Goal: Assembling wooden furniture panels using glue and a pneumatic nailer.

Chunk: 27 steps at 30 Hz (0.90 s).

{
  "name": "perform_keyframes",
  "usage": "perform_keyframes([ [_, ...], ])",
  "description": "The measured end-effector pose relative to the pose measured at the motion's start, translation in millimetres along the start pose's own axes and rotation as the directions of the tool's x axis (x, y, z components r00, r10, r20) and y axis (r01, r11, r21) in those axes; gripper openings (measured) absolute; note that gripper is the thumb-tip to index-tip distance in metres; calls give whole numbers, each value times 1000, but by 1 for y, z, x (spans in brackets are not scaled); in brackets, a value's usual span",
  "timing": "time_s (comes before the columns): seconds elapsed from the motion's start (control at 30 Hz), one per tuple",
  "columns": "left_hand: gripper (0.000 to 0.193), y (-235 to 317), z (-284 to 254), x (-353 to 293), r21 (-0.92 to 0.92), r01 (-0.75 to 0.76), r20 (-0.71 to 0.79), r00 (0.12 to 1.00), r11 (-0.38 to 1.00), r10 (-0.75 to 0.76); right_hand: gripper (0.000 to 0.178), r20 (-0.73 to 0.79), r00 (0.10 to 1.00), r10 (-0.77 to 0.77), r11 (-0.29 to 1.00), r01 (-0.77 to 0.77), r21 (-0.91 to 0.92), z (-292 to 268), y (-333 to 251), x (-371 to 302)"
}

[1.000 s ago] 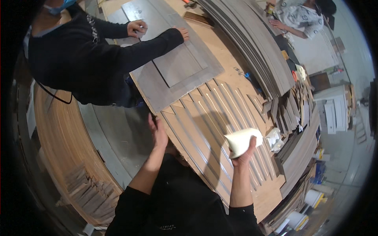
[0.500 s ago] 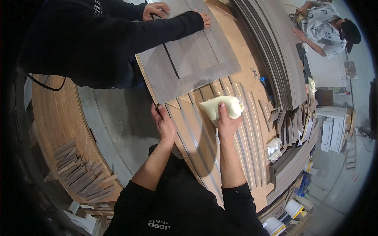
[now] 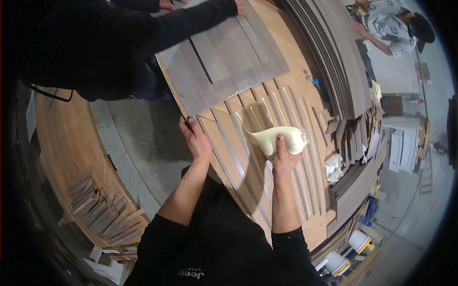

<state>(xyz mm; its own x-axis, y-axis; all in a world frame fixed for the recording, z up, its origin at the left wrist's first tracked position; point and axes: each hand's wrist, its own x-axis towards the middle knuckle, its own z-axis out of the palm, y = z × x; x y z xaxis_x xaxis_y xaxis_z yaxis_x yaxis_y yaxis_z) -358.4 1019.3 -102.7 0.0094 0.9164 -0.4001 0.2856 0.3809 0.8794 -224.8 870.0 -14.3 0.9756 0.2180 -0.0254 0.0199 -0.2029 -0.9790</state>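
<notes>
My right hand [image 3: 287, 159] squeezes a soft pale-yellow glue bag [image 3: 274, 140], thumb pressed on top. From its pointed end a thin glue bead [image 3: 242, 120] trails onto one of the narrow grey strips [image 3: 232, 159] laid side by side on the wooden worktop [image 3: 267, 228]. Several strips further right carry glue lines. My left hand [image 3: 195, 139] is closed at the worktop's left edge, by the near corner of a grey panel [image 3: 226, 62]; something small and dark shows at its fingertips, too small to name.
A co-worker's dark sleeve [image 3: 195, 32] reaches over the panel. Long grey boards [image 3: 329, 57] are stacked on the right, near crumpled white paper [image 3: 334, 168]. A wooden bench [image 3: 64, 138] with loose wood offcuts [image 3: 102, 209] stands left. Another person [image 3: 391, 28] works far right.
My right hand and the glue bag have moved right and slightly nearer, and a fresh bead now trails from the tip. The view has shifted, so the panel and sleeve sit higher.
</notes>
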Motion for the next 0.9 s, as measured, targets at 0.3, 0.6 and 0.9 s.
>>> perform_keyframes([
  [0.3, 69, 2, 1, 1, 18, -64, 25, 998, 998, 63, 24, -124, 989, 74, 989, -89, -121, -72, 13, -41],
  [0.6, 68, -7, 6, 5, 14, -117, -22, 993, 993, 117, 27, -228, 969, 96, 972, -140, -186, -145, 33, -91],
  [0.9, 67, -25, 5, 31, 104, -136, -41, 989, 985, 140, 26, -311, 940, 144, 969, -197, -147, -226, 49, -136],
])
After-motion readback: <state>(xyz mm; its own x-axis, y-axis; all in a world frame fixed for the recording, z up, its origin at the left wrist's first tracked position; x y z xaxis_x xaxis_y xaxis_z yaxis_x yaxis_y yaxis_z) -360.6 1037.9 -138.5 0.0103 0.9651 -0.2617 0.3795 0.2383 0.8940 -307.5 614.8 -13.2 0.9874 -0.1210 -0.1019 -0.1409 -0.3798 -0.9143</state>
